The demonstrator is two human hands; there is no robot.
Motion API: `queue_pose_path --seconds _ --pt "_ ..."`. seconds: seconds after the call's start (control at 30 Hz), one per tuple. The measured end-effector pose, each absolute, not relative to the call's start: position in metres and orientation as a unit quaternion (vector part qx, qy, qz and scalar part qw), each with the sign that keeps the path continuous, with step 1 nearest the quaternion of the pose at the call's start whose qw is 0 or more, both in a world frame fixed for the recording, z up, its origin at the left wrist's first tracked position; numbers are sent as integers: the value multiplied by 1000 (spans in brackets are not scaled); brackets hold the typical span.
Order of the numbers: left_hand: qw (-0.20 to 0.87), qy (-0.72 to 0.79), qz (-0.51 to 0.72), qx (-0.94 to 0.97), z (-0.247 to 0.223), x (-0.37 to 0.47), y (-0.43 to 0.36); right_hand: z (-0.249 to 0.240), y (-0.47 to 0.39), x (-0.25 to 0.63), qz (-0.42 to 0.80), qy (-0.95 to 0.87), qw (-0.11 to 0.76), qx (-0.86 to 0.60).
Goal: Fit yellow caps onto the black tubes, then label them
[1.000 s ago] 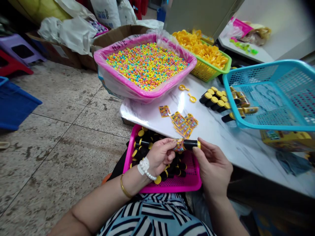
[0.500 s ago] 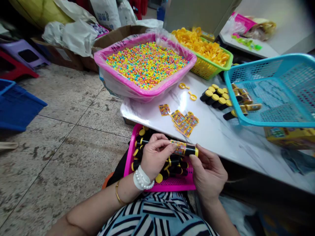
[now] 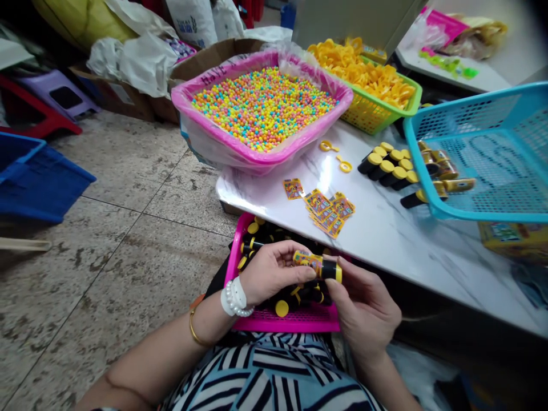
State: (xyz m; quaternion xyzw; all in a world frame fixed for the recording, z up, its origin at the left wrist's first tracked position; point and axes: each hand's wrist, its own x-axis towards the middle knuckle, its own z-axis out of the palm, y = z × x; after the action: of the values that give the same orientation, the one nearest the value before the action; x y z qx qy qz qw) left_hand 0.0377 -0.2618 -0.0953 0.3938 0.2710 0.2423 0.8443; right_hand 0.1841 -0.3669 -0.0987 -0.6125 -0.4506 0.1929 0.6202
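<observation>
A small black tube (image 3: 329, 269) with a yellow cap lies level between my hands, a printed yellow sleeve label (image 3: 307, 261) round its left part. My left hand (image 3: 272, 275) is closed on the labelled end, thumb in front and fingers behind. My right hand (image 3: 368, 308) pinches the yellow-capped end between thumb and fingers. Just below them, a pink basket (image 3: 286, 324) rests on the lap, holding several more black tubes with yellow caps. On the table edge beyond lie a loose label (image 3: 293, 189) and a fanned pile of labels (image 3: 327, 212).
A pink tub (image 3: 257, 162) of coloured beads stands on the left of the marble-look table (image 3: 385, 240). Behind it is a green basket (image 3: 377, 123) of yellow plastic parts. Capped tubes (image 3: 387, 165) stand beside a blue basket (image 3: 492, 214). A blue crate (image 3: 47, 182) sits on the floor.
The label covers the tube's left part in both frames. My left hand has shifted its grip, its thumb now lower along the label. The whole view has shifted slightly.
</observation>
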Motion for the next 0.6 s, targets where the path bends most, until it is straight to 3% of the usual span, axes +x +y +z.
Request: queue_pose_path --seconds 0.23,0.6 --pt "860 268 233 367 -92 46 -258 -98 -367 194 233 -510 577 -594" --pt "889 261 208 313 -103 60 -265 -101 -360 201 178 -552 503 -640"
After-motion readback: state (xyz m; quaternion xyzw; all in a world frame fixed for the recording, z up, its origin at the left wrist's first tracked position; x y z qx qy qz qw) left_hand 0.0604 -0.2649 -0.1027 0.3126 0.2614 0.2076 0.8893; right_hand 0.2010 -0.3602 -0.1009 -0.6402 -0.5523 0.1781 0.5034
